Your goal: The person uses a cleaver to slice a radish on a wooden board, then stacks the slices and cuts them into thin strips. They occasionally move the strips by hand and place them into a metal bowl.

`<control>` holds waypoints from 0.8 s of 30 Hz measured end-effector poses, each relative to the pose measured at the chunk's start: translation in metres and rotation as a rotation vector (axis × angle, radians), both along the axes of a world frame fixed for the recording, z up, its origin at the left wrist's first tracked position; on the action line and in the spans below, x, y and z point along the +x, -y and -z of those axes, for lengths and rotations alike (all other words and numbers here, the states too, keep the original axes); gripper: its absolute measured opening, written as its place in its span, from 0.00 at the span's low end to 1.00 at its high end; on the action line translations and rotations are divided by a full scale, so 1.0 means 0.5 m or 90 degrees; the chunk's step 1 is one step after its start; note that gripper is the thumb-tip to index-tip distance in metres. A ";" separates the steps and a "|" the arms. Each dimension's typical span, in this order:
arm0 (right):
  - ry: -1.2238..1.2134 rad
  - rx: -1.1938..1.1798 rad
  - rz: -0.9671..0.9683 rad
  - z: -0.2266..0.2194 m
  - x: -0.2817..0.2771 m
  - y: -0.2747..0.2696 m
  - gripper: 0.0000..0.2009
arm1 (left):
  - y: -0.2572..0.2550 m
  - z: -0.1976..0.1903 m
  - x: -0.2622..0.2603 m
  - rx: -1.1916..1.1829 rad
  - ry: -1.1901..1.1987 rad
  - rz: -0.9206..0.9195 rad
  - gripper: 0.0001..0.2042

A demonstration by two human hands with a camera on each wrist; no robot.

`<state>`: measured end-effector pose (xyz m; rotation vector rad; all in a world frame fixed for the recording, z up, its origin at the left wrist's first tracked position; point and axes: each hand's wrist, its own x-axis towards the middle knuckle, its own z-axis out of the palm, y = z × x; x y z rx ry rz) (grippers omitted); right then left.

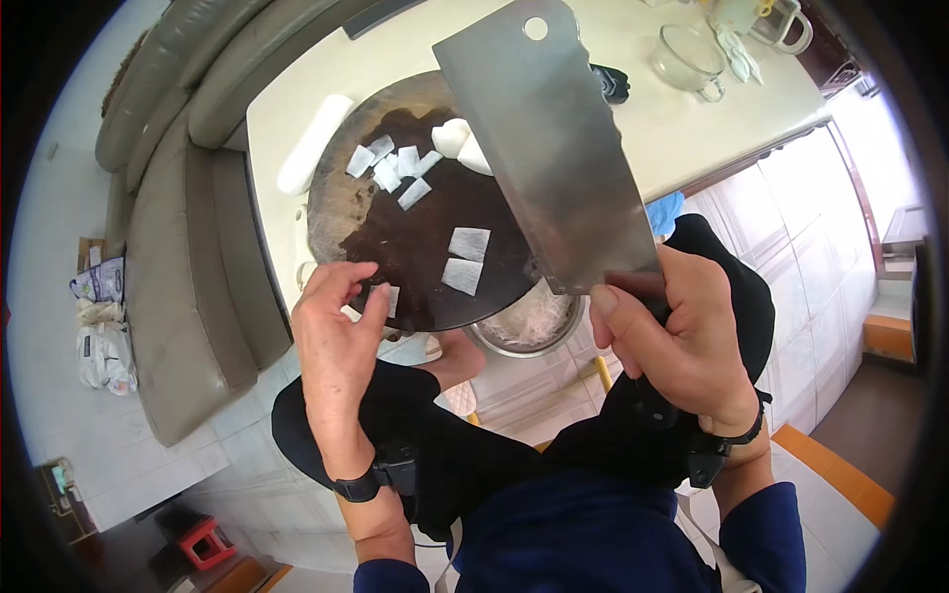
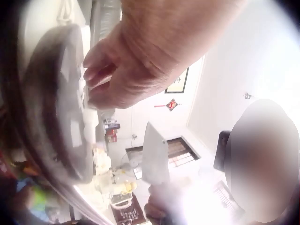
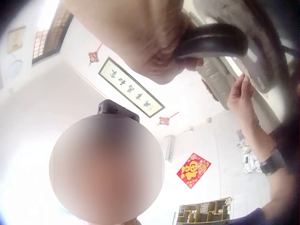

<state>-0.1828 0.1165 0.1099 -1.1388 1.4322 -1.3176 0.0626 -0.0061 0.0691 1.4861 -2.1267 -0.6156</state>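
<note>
My right hand (image 1: 682, 341) grips the dark handle of a broad cleaver (image 1: 554, 138), its blade raised over the right side of the round chopping board (image 1: 395, 232). At the board's near left edge is my left hand (image 1: 341, 321), thumb and forefinger apart. Beside that thumb lies a small white slice (image 1: 392, 300), partly hidden. Two flat white slices (image 1: 469, 243) lie near the board's middle. Farther back are several smaller white pieces (image 1: 388, 173) and thick white chunks (image 1: 453, 138), partly behind the blade. In the left wrist view, the left fingers (image 2: 96, 54) point down close to the board.
A metal bowl (image 1: 534, 321) of white shreds stands below the board's near edge. On the table (image 1: 287, 109), a long white cylindrical thing (image 1: 314, 143) lies left of the board. A glass cup (image 1: 687, 59) stands far right. A sofa (image 1: 188, 257) is at the left.
</note>
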 end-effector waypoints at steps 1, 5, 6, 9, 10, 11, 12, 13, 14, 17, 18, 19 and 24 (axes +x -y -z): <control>-0.002 0.002 -0.003 0.001 -0.002 -0.001 0.08 | 0.000 -0.004 0.010 0.013 0.030 -0.010 0.13; -0.015 0.010 -0.019 -0.001 -0.001 0.000 0.07 | -0.010 0.010 0.015 0.042 0.059 0.015 0.14; -0.021 0.004 -0.027 0.000 -0.001 0.002 0.07 | -0.011 0.010 0.011 0.036 0.077 0.012 0.14; -0.033 -0.004 -0.037 0.002 0.000 0.003 0.06 | -0.018 0.012 0.000 0.059 0.062 0.020 0.14; -0.038 -0.008 -0.039 0.003 0.001 0.004 0.06 | -0.021 0.012 -0.005 0.088 0.030 0.029 0.14; -0.039 -0.007 -0.039 0.003 0.001 0.004 0.06 | -0.026 0.011 -0.013 0.088 0.030 0.029 0.14; -0.043 -0.004 -0.039 0.004 0.000 0.004 0.06 | -0.032 0.010 -0.022 0.090 0.019 0.045 0.14; -0.048 0.000 -0.040 0.004 -0.001 0.004 0.05 | -0.037 0.011 -0.030 0.093 0.006 0.061 0.14; -0.050 0.002 -0.039 0.001 -0.004 0.003 0.05 | -0.042 0.015 -0.033 0.090 0.002 0.061 0.13; -0.046 0.061 -0.067 -0.007 -0.009 0.004 0.14 | -0.049 0.014 -0.041 0.068 0.011 0.084 0.12; -0.055 0.038 -0.048 -0.001 -0.004 0.005 0.08 | -0.050 0.016 -0.042 0.069 0.011 0.084 0.12; -0.063 0.014 -0.030 0.002 -0.001 0.006 0.05 | -0.051 0.020 -0.044 0.057 -0.007 0.099 0.12; -0.090 -0.010 -0.035 0.000 0.001 0.008 0.05 | -0.058 0.034 -0.053 0.015 -0.042 0.140 0.10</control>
